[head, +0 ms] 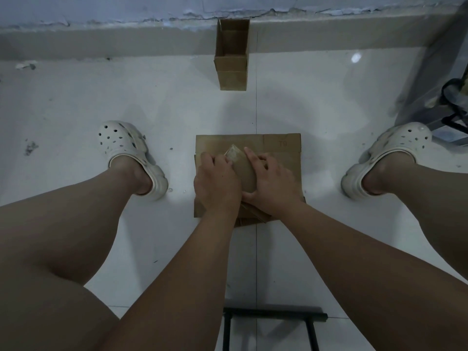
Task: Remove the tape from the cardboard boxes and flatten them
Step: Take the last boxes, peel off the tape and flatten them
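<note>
Cardboard box [244, 173], half collapsed, lies on the flattened pile [278, 148] on the floor [177, 110], gripped by both my hands: left hand [217, 184] curled at its taped tip, right hand [272, 184] wrapped over the other side. It should be light, stiff yet creasable; the glossy tape [234, 154] looks slick, so I'd pinch a lifted edge with my nails. Another box [231, 57] stands open by the wall [152, 8].

Glossy white tile floor [76, 102]; cracked blue wall [101, 8]; dim light.

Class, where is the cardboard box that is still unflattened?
Head view, top centre: the open cardboard box stands against the skirting, beyond the flattened cardboard.
</note>
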The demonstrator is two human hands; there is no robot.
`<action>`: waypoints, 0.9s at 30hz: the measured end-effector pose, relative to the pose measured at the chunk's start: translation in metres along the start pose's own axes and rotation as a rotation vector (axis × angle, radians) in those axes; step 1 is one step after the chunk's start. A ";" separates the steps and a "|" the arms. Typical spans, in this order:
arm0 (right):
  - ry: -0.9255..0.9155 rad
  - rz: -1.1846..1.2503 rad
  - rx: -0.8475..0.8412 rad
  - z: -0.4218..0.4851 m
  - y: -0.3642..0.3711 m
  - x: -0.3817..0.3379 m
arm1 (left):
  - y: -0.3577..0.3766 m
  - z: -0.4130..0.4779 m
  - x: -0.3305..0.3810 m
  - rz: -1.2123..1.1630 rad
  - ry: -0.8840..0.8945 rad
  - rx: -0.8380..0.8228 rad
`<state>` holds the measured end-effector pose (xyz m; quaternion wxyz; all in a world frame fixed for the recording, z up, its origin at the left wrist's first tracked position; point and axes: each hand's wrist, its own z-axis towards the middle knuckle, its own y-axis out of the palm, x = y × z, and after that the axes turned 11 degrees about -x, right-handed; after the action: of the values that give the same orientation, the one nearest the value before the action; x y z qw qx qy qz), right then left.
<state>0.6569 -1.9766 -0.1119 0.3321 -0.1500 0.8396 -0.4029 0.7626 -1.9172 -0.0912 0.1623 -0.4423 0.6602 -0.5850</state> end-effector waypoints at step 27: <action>0.003 0.034 -0.052 -0.002 -0.007 -0.003 | -0.014 0.019 -0.009 -0.097 0.047 -0.114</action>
<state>0.6575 -1.9785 -0.1047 0.3337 -0.1440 0.8527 -0.3754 0.7869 -1.9214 -0.0859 0.0925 -0.4685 0.6739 -0.5637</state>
